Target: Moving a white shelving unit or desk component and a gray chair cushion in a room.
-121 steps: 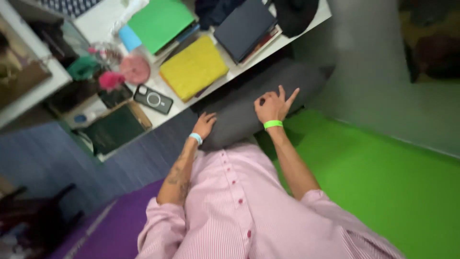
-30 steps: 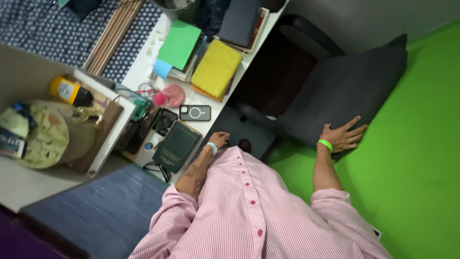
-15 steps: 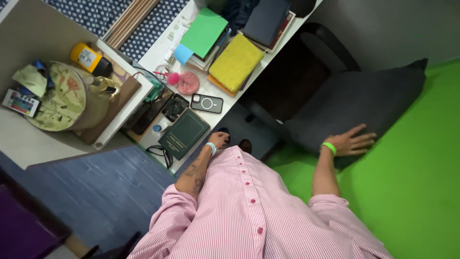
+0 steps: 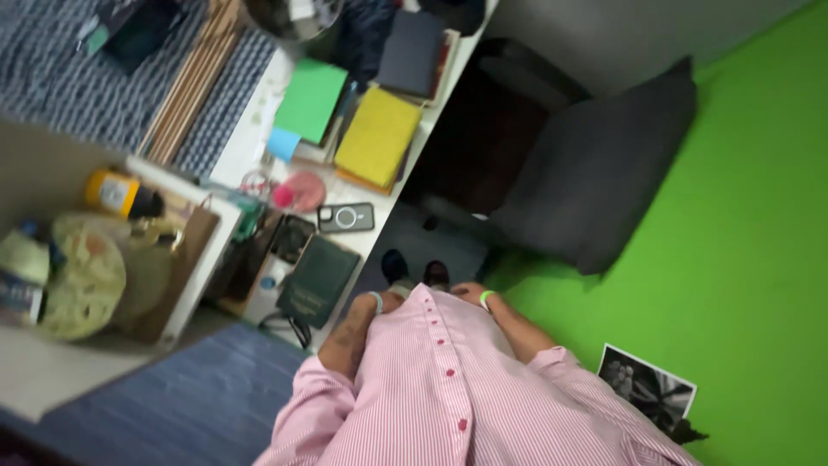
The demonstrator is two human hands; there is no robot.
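Seen from above, a person in a pink-and-white striped button shirt is shown standing beside a white desk. Both hands have been drawn in against the front of the shirt hem since half a second ago. The right hand, marked by a green wristband, was previously spread flat on the large dark grey cushion; it is now lifted clear of it and tucked at the waist, well apart from the cushion. The left hand, marked by a pale blue wristband, is kept near the shirt edge much as before. Whether the fingers of either hand are spread or curled cannot be told, as they are largely hidden by the shirt.

The cushion is left leaning on the bright green floor covering, against a dark chair. On the desk, a yellow cloth-covered book, a green folder, a dark phone and a dark green hardback book are seen unchanged. A black-and-white printed photograph is newly in view on the green floor.
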